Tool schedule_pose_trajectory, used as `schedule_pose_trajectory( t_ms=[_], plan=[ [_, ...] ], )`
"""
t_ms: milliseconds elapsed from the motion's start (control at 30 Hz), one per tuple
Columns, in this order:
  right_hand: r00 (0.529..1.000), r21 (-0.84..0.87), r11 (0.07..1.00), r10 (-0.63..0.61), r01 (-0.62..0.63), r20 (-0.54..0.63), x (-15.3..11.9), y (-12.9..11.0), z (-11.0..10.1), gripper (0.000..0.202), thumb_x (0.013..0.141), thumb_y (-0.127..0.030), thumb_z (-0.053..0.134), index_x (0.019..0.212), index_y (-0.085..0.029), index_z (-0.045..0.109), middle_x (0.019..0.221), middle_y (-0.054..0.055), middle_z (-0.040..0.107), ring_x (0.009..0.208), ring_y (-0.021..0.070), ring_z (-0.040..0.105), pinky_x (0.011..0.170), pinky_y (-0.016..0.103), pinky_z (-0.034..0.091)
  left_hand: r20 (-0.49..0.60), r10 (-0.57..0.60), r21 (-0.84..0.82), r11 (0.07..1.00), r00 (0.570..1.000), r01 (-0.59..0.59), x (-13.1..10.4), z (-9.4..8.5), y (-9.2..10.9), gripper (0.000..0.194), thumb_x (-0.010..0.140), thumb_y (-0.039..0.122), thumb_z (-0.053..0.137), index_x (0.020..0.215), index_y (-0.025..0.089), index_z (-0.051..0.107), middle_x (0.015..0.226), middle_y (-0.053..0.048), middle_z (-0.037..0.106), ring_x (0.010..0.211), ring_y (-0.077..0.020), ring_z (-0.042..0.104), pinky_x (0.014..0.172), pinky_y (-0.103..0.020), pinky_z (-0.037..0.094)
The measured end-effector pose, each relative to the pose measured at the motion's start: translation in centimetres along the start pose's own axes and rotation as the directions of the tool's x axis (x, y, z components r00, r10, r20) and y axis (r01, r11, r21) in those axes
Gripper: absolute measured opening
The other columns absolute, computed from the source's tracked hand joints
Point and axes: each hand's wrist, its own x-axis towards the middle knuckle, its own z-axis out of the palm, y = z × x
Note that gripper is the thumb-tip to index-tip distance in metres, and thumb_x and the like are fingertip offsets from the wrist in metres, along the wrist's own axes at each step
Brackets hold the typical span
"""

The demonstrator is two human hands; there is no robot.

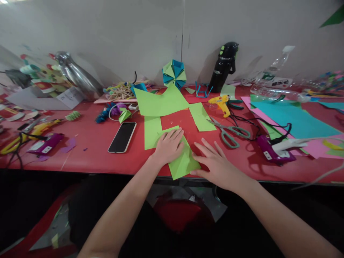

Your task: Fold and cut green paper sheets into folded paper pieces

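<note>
Flat left hand [169,147] partly hid light-green paper sheet [183,163] on red tabletop [91,150]. Spread right hand [219,167] touched sheet's edge.

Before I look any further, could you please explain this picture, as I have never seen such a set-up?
There is no machine here: these are a person's own bare hands, seen by a camera worn on the head, looking forward and down. The left hand lies on a light green paper piece; the right hand is spread at its right edge. Neither seems to grip anything. Around them on the red table are a smartphone, scissors and a yellow glue gun; farther back, a black bottle and a blue-and-green paper ball.
</note>
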Motion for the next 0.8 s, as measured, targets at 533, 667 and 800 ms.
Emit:
schedule_pose_trajectory(
  t_ms=[533, 667, 800],
  plan=[
    [0.997, -0.02, 0.999, -0.05, 0.049, -0.055, -2.3, -0.3, -1.8, 0.049, 0.096, -0.064, 0.048, 0.105, -0.03, 0.081, 0.157, 0.003, 0.048, 0.15, 0.0342, 0.037, 0.122, 0.061, 0.027, 0.056, -0.014, -0.05, 0.999, 0.998, 0.017, 0.0, -0.2, 0.2, 0.088, 0.092, 0.077, 0.036, 0.159, 0.021, 0.032, 0.168, -0.007, 0.028, 0.156, -0.032, 0.022, 0.126, -0.054, 0.012],
    [0.996, -0.055, 0.998, 0.012, -0.017, -0.091, -0.5, -0.2, -1.4, 0.078, 0.094, -0.073, 0.041, 0.15, -0.021, 0.051, 0.165, 0.01, 0.035, 0.154, 0.032, 0.028, 0.121, 0.056, 0.033, 0.072, -0.004, -0.021, 1.0, 0.997, 0.006, -0.1, 0.0, 0.0, 0.086, 0.094, 0.074, 0.035, 0.161, 0.02, 0.026, 0.169, -0.005, 0.024, 0.157, -0.0307, 0.019, 0.126, -0.056, 0.01],
    [0.999, -0.091, 0.995, 0.035, -0.035, -0.005, 0.6, -0.8, -0.4, 0.091, 0.089, -0.082, 0.034, 0.156, -0.02, 0.042, 0.168, 0.012, 0.024, 0.157, 0.0338, 0.014, 0.122, 0.06, 0.027, 0.074, -0.012, 0.001, 1.0, 0.997, 0.012, -0.3, 0.0, 0.1, 0.076, 0.1, 0.066, 0.026, 0.161, 0.021, 0.025, 0.169, -0.004, 0.023, 0.157, -0.0295, 0.019, 0.126, -0.057, 0.01]
  ],
)
